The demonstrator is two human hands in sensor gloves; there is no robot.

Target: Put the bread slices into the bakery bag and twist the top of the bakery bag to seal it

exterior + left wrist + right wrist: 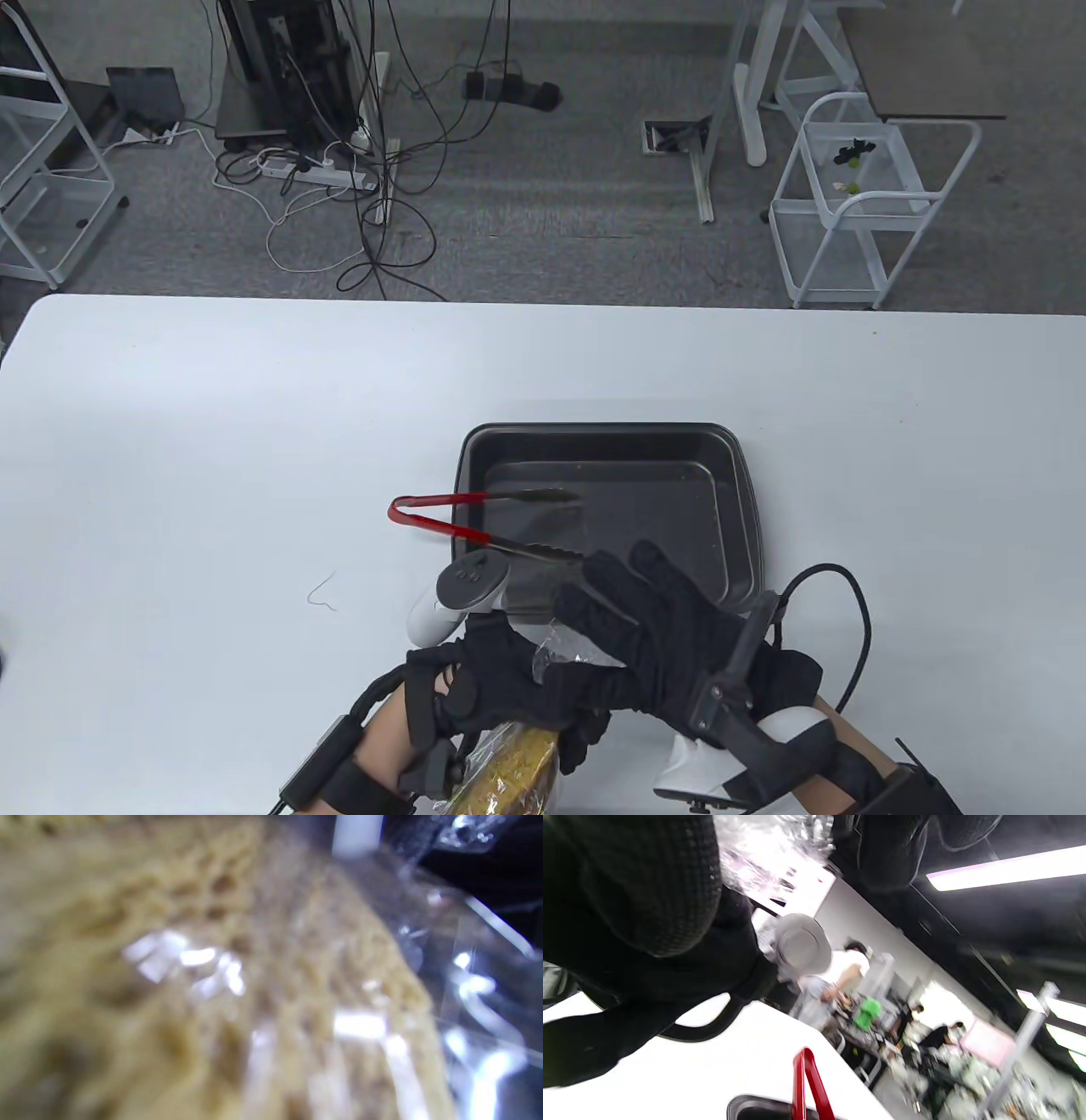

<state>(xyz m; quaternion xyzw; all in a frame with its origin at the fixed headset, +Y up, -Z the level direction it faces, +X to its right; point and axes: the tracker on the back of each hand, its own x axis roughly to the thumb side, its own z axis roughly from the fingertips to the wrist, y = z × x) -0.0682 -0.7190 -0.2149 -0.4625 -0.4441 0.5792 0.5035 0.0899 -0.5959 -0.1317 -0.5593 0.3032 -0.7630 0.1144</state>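
Table view: both hands on bag

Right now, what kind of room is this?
Probably a lab or office workspace, not a kitchen: tangled cables and a power strip on grey carpet, white wire carts, and a plain white table holding a baking tray.

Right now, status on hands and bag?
Both hands, left hand and right hand, grip bakery bag neck. Bread slices inside. Tongs rest on baking tray, clear.

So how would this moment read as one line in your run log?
stage: twisting top | left hand: grips bakery bag neck | right hand: on bag top | bread slices: bagged | baking tray: empty | tongs: on tray
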